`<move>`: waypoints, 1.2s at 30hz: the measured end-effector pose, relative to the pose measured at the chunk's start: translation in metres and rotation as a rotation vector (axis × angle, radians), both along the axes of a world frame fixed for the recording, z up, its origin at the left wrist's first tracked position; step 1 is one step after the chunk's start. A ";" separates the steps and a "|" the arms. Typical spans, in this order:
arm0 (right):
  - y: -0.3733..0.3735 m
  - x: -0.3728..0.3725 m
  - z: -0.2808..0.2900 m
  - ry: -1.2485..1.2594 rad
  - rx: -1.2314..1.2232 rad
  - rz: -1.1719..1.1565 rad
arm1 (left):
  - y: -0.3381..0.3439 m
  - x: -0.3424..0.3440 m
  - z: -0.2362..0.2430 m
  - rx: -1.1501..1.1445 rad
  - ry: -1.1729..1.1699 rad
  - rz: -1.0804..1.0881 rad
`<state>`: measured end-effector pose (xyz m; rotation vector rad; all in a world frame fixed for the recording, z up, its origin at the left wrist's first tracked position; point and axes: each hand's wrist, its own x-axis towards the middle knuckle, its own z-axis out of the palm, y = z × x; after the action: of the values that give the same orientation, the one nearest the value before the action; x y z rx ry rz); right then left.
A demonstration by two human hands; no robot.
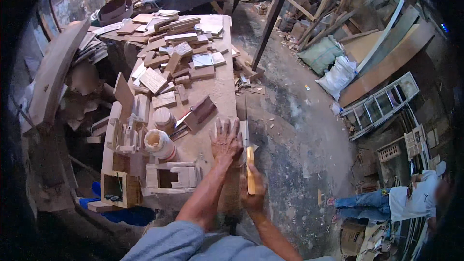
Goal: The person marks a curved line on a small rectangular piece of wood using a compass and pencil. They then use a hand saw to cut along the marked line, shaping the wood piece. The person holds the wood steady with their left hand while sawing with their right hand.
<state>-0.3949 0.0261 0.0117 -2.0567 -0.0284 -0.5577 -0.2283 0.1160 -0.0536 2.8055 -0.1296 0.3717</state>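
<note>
My left hand [227, 142] lies with fingers spread on a pale wooden piece [242, 128] at the right edge of the workbench [215, 94]. Beside it, my right hand [252, 193] grips the wooden handle of a saw [250, 164], whose blade points away from me along that edge. To the left stand a plastic container [159, 146], a second jar [164, 123], a wooden tray [198, 115] with tools and a small wooden assembly [171, 176].
Many wood offcuts [179, 60] cover the bench's far half. A dark post [266, 34] stands right of it. A person [406, 198] is at the lower right. Sacks [336, 77], leaning boards [377, 63] and a ladder-like frame [379, 106] line the right side.
</note>
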 end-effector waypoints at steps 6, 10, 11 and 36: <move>0.008 -0.015 0.086 0.224 0.074 -0.009 | 0.005 0.006 -0.014 0.022 -0.048 0.059; 0.003 -0.036 0.110 0.291 0.139 -0.064 | 0.001 0.013 -0.009 0.006 -0.024 0.026; 0.004 -0.037 0.116 0.272 0.132 -0.061 | 0.003 0.014 -0.018 0.035 -0.118 0.052; 0.008 -0.036 0.143 0.338 0.094 -0.090 | 0.005 0.009 -0.003 0.032 -0.030 0.049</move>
<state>-0.4305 0.0341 0.1543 -2.0417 0.2855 -0.2540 -0.2188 0.1210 -0.0565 2.8392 -0.0748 0.4274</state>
